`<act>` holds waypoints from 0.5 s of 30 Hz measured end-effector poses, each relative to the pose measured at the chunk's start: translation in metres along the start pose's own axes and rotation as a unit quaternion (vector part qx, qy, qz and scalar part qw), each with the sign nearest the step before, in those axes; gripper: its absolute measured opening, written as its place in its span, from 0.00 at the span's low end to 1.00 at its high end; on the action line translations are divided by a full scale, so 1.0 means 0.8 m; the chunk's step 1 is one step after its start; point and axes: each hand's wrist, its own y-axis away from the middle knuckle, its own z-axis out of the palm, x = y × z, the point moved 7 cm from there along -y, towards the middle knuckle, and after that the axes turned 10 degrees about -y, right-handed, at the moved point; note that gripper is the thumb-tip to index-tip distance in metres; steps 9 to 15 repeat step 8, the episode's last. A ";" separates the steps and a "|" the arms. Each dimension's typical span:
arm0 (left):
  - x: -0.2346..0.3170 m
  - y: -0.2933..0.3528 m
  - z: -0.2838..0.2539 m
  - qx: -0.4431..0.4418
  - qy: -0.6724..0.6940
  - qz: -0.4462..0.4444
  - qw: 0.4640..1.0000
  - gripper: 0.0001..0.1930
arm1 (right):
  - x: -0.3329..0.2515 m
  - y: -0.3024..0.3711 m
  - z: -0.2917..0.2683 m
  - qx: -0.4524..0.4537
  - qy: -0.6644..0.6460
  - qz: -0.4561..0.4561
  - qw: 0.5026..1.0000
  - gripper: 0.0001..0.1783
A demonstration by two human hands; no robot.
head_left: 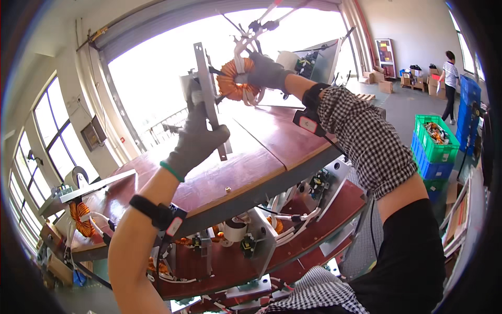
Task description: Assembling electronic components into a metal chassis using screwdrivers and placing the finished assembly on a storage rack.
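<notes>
My left hand [197, 137], in a grey glove, is wrapped round a long grey metal bracket [203, 73] with holes, held upright above the table. Against the bracket's right side is a toroidal coil [226, 83] of copper-coloured wire with white bands. My right hand [267, 73], also gloved, grips the coil's right side. White leads and dark cable ends [255, 27] rise above the coil. Its far side and some right fingertips are hidden.
The reddish-brown tabletop [246, 162] bears a small brass-coloured piece [228, 189]. Another coil [82, 219] sits at left, and a metal housing with a circuit board [308, 64] behind my right hand. Shelves below hold several assemblies. A green crate [436, 149] and a person [449, 78] are at right.
</notes>
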 end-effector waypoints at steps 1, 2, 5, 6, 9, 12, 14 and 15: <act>-0.003 -0.009 0.013 -0.027 -0.017 -0.003 0.999 0.32 | 0.011 -0.007 0.007 -0.022 0.040 0.022 0.999 0.37; -0.018 -0.011 0.034 -0.142 0.006 -0.072 0.987 0.38 | 0.020 -0.013 0.013 -0.042 0.167 0.023 0.985 0.39; -0.009 -0.028 0.038 -0.063 -0.024 -0.069 0.995 0.31 | 0.036 -0.016 0.020 -0.036 0.167 0.012 0.985 0.40; -0.007 -0.034 0.041 -0.050 -0.026 -0.083 0.995 0.30 | 0.040 -0.024 0.017 -0.048 0.207 0.047 0.976 0.41; -0.009 -0.032 0.067 -0.082 -0.086 -0.197 0.973 0.51 | 0.047 -0.026 0.024 -0.075 0.271 0.109 0.953 0.40; -0.009 -0.032 0.067 -0.082 -0.086 -0.197 0.973 0.51 | 0.047 -0.026 0.024 -0.075 0.271 0.109 0.953 0.40; -0.009 -0.032 0.067 -0.082 -0.086 -0.197 0.973 0.51 | 0.047 -0.026 0.024 -0.075 0.271 0.109 0.953 0.40; -0.009 -0.032 0.067 -0.082 -0.086 -0.197 0.973 0.51 | 0.047 -0.026 0.024 -0.075 0.271 0.109 0.953 0.40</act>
